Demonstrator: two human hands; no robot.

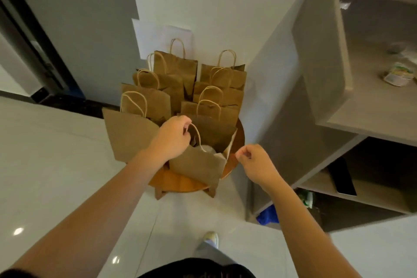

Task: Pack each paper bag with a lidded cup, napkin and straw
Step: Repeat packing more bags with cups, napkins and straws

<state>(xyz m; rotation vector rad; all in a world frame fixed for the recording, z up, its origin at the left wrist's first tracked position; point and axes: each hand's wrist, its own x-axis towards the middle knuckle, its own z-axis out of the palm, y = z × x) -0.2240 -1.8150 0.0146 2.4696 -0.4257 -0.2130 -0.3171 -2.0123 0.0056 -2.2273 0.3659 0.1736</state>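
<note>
Several brown paper bags with twisted handles stand packed together on a round wooden stool. The nearest paper bag stands open at the stool's front, and a white lid shows inside it. My left hand grips that bag's handle at its top. My right hand hovers just right of the bag, fingers curled, holding nothing I can see. A bag at the front left leans outward. No napkin or straw is visible.
The stool stands against a white wall on a glossy tiled floor. A grey shelving unit rises close on the right, with a packet on its upper surface and a dark flat item on a lower shelf. My shoe is below.
</note>
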